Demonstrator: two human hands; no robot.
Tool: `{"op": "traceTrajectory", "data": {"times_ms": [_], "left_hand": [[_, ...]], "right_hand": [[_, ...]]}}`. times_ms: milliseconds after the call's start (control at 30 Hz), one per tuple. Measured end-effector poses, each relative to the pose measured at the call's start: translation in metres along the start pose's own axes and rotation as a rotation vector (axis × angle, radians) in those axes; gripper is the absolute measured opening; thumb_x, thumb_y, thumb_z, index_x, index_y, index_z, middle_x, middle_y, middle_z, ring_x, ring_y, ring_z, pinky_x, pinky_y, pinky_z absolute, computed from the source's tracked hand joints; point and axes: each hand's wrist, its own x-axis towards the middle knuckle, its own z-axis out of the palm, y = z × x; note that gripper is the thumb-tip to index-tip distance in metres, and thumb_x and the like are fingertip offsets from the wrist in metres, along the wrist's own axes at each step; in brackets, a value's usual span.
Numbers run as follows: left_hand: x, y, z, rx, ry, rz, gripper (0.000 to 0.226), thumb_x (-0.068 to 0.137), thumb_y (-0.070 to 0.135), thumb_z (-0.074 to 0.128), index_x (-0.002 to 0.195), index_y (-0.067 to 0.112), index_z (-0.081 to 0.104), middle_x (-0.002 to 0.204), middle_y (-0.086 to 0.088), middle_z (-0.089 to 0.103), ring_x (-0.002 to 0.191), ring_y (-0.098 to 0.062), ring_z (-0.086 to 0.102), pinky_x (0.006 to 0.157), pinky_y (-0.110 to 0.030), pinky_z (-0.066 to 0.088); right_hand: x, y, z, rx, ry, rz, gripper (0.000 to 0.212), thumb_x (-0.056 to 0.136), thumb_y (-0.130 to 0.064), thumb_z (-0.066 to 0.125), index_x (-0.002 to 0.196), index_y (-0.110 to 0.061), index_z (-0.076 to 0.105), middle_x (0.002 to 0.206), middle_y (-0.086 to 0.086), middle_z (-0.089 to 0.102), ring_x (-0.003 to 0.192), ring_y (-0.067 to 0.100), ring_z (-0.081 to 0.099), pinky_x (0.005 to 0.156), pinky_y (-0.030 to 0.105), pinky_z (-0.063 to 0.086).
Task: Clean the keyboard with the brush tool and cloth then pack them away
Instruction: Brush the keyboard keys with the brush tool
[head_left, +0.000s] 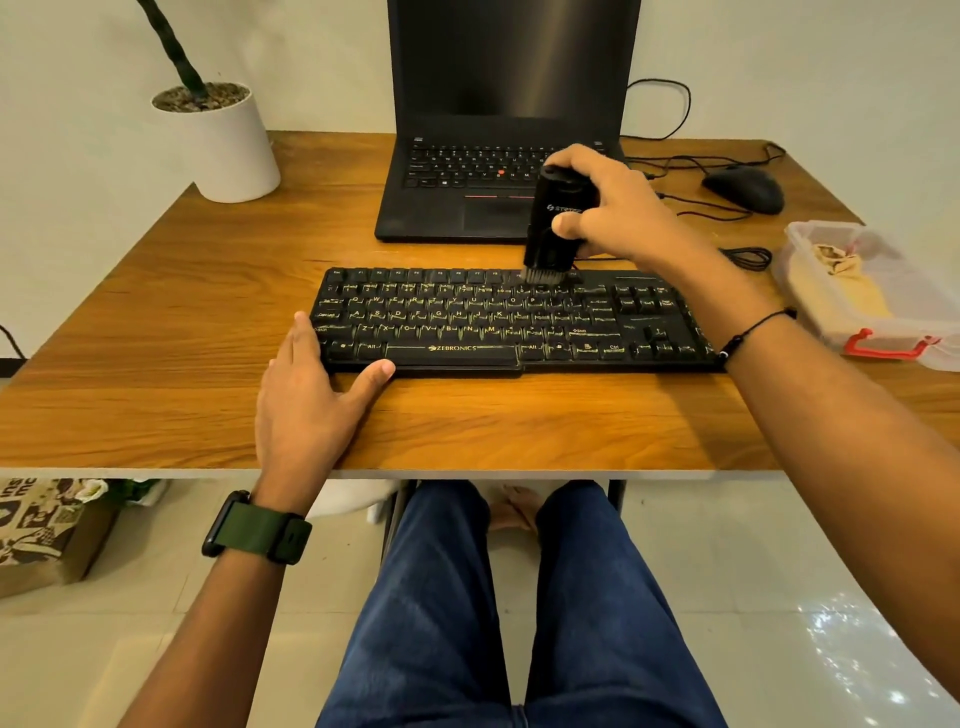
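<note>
Right hand: the right hand is wrapped round the black brush tool, thumb across its front and fingers curled behind it, holding it upright.
Brush tool: its bristles point down and meet the top row of the keyboard, at about 1 o'clock from the keyboard's middle.
Left hand: the left hand lies flat and relaxed at the keyboard's 8 o'clock corner, fingers straight along the left end and thumb against the front edge; it grasps nothing.
Keyboard: black, lying lengthwise on the wooden table, just in front of the laptop.
Cloth: a yellowish cloth seems to sit inside the clear plastic box at 3 o'clock from the keyboard, though the box wall blurs it.
Box: it has a red latch on its near side and stands near the table's right edge.
Mouse: a black mouse rests at 2 o'clock from the keyboard, beside loose cables.
Plant pot: a white plant pot stands at 10 o'clock, on the table's far left corner.
</note>
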Motion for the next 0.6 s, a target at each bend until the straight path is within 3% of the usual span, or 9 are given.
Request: {"op": "traceTrajectory", "data": {"times_ms": [200, 333, 500, 600], "left_hand": [[-0.001, 0.000, 0.000, 0.007, 0.005, 0.007, 0.098, 0.077, 0.056, 0.060, 0.147, 0.006, 0.013, 0.150, -0.014, 0.028, 0.137, -0.030, 0.029, 0.111, -0.047, 0.027], [0.001, -0.001, 0.000, 0.013, -0.002, 0.005, 0.097, 0.077, 0.056, 0.060, 0.147, 0.005, 0.013, 0.149, -0.015, 0.030, 0.137, -0.030, 0.028, 0.112, -0.048, 0.025], [-0.003, 0.010, 0.003, 0.068, 0.029, 0.043, 0.093, 0.081, 0.052, 0.058, 0.146, 0.003, 0.014, 0.153, -0.013, 0.022, 0.143, -0.025, 0.012, 0.116, -0.045, 0.003], [-0.007, 0.034, 0.010, 0.057, 0.034, 0.108, 0.090, 0.082, 0.051, 0.057, 0.146, 0.005, 0.014, 0.153, -0.010, 0.020, 0.144, -0.022, 0.007, 0.114, -0.045, -0.004]], "right_hand": [[-0.007, 0.006, -0.022, -0.057, 0.063, 0.020, 0.049, 0.082, 0.000, 0.059, 0.124, -0.024, 0.047, 0.121, 0.004, 0.049, 0.107, 0.024, 0.050, 0.077, 0.041, 0.057], [-0.008, 0.006, -0.018, -0.181, 0.068, -0.008, 0.050, 0.082, -0.006, 0.060, 0.126, -0.023, 0.046, 0.122, 0.006, 0.053, 0.109, 0.022, 0.047, 0.091, 0.043, 0.050], [-0.007, -0.003, -0.002, -0.208, 0.038, -0.058, 0.048, 0.082, -0.008, 0.059, 0.126, -0.024, 0.047, 0.122, 0.006, 0.055, 0.105, 0.021, 0.047, 0.081, 0.028, 0.040], [-0.007, -0.012, 0.002, -0.150, 0.023, -0.085, 0.049, 0.082, -0.006, 0.059, 0.126, -0.022, 0.047, 0.113, 0.000, 0.052, 0.104, 0.020, 0.048, 0.082, 0.033, 0.048]]}}
